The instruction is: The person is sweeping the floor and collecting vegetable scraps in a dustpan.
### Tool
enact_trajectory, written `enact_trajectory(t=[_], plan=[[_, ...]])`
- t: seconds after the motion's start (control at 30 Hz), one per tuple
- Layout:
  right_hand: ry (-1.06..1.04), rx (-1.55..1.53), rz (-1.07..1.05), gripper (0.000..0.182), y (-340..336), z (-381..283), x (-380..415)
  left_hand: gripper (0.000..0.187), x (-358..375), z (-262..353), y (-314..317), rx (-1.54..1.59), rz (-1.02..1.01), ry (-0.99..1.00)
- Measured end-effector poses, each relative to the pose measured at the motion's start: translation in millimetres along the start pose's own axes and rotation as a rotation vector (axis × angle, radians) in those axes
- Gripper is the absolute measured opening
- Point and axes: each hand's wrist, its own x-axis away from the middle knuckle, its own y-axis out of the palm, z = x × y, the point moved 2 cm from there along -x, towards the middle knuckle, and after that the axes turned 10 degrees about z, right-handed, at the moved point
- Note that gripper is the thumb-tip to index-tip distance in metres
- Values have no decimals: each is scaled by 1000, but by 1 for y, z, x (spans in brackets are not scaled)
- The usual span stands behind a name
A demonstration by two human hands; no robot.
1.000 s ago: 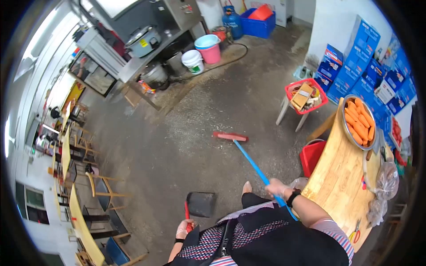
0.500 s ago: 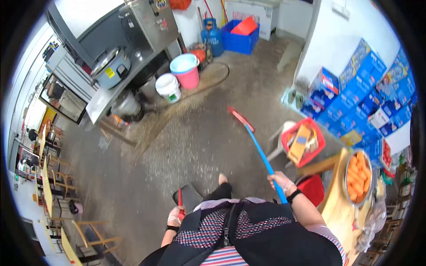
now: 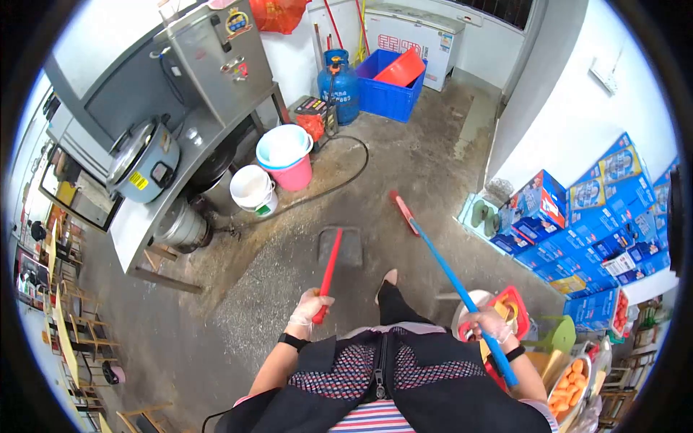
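Note:
My left hand, in a clear glove, is closed around the red handle of a dustpan. The dark pan of the dustpan is at floor level ahead of me. My right hand, also gloved, grips the blue handle of a broom. The broom's red head is out in front, to the right of the dustpan and apart from it. Pale bits of debris are scattered over the grey floor on the left. One of my feet shows between the two tools.
Left, a metal table carries a large cooker. A white bucket, pink bucket and hose lie ahead. A gas cylinder and blue crate stand behind. Blue boxes and a bowl of carrots are right.
I have stepped forward. The dustpan has swung out from beside my body to the floor ahead. My right hand has come lower with the broom still in it.

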Motion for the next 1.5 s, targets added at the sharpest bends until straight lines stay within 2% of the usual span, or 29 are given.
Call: enact_trajectory(t=[0.07, 0.13, 0.17, 0.27, 0.33, 0.5, 0.53, 0.6, 0.67, 0.73, 0.8, 0.83, 0.9, 0.93, 1.03, 1.13, 1.17, 1.2, 1.27, 1.33, 1.47, 1.5], plan=[[127, -334, -110, 9, -5, -49, -24, 28, -35, 56, 25, -7, -23, 50], [276, -751, -376, 9, -9, -97, -55, 28, -55, 107, 50, 114, -26, 41], [266, -750, -378, 9, -13, -126, -69, 28, -74, 134, 61, 117, -28, 50], [441, -1112, -502, 15, -22, -200, -106, 27, -118, 208, 88, 134, -133, 90], [356, -1182, -459, 16, -20, -259, -116, 26, -140, 261, 105, 159, -152, 138], [331, -1455, -619, 19, -32, -369, -188, 30, -210, 378, 133, 273, -232, 238], [208, -1506, -608, 17, -28, -395, -190, 30, -228, 400, 138, 279, -235, 229], [181, -1635, -661, 12, -29, -438, -212, 30, -261, 445, 147, 399, -255, 299], [11, -1615, -667, 15, -31, -474, -234, 30, -291, 495, 154, 420, -261, 339], [-56, -1569, -593, 16, -34, -511, -250, 29, -323, 544, 161, 385, -261, 404], [-37, -1544, -576, 13, -43, -545, -270, 27, -366, 585, 167, 407, -276, 471], [-71, -1536, -557, 15, -46, -565, -271, 26, -373, 613, 171, 368, -218, 479], [-84, -1575, -518, 26, -52, -601, -279, 24, -419, 652, 180, 392, -230, 491], [-81, -1577, -519, 26, -54, -615, -290, 22, -442, 671, 186, 404, -221, 500], [-231, -1508, -523, 29, -70, -649, -340, 15, -517, 723, 202, 431, -260, 472], [-214, -1570, -575, 30, -82, -685, -393, 14, -587, 764, 219, 451, -241, 460], [-270, -1490, -543, 30, -86, -697, -415, 14, -609, 785, 222, 446, -235, 476], [-243, -1495, -456, 21, -93, -711, -433, 11, -632, 796, 227, 484, -204, 431], [-221, -1504, -491, 21, -107, -742, -462, 8, -667, 813, 241, 530, -155, 369], [-189, -1488, -472, 23, -117, -772, -488, 4, -700, 836, 251, 531, -107, 389], [-146, -1428, -410, 29, -125, -805, -524, 8, -757, 843, 276, 608, 36, 332], [-136, -1425, -404, 29, -125, -817, -534, 9, -779, 840, 279, 545, 77, 341]])
